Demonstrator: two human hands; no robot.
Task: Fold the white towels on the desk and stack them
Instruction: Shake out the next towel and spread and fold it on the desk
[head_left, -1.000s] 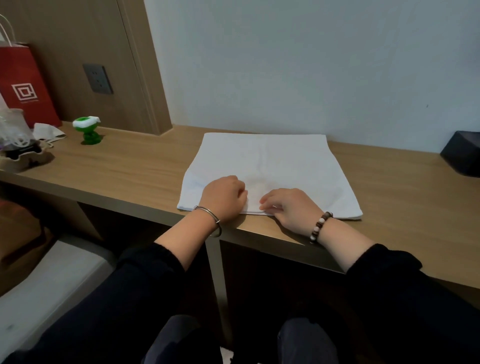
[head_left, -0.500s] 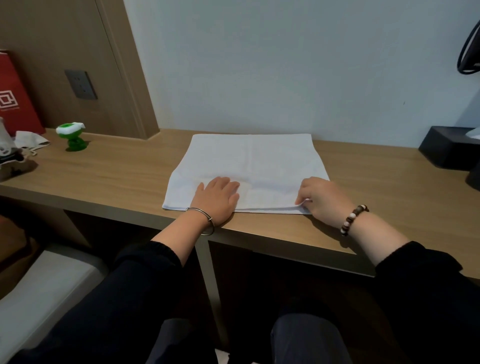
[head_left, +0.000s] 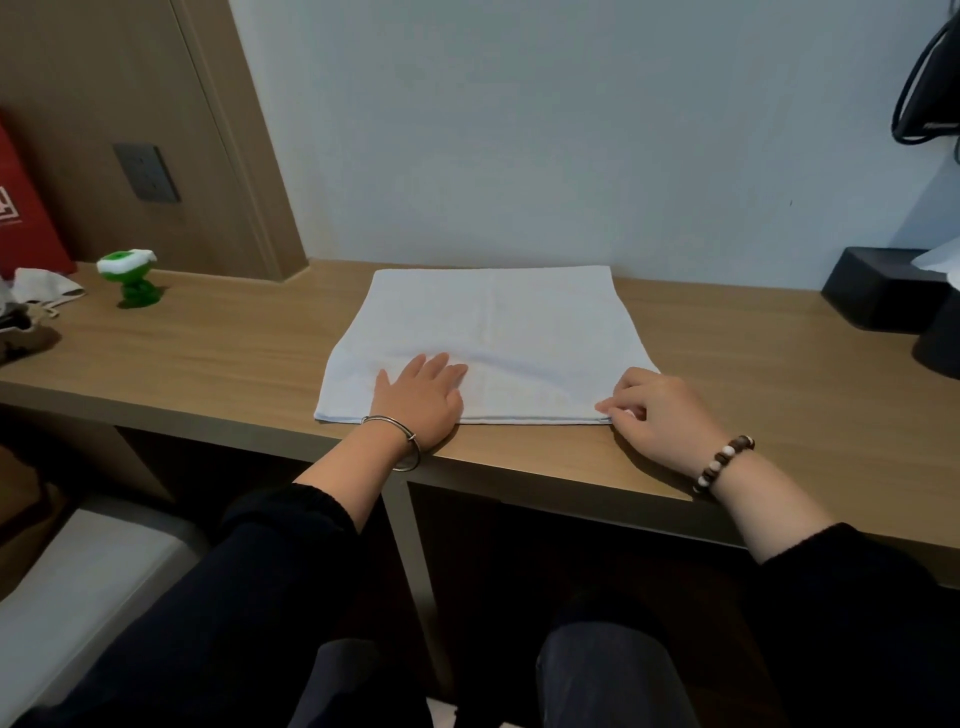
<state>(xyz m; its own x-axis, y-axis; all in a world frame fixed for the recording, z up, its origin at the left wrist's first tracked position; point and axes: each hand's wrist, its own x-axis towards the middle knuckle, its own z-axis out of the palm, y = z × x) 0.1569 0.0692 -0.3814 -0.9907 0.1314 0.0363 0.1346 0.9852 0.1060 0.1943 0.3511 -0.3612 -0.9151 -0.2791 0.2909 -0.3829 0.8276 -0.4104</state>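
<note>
Left hand (head_left: 418, 397) presses towel (head_left: 519, 322); right hand (head_left: 660, 410) pinches corner; red bag (head_left: 26, 218) logo illegible.

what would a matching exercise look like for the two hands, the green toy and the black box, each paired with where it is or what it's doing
Column one:
1. left hand
2. right hand
3. green toy
4. black box

Column two:
a. sits at the right end of the desk, by the wall
b. lies flat, fingers straight, on the white towel
c. pinches the white towel's near right corner
d. stands on the left part of the desk

Pairs: 1-b, 2-c, 3-d, 4-a
</note>
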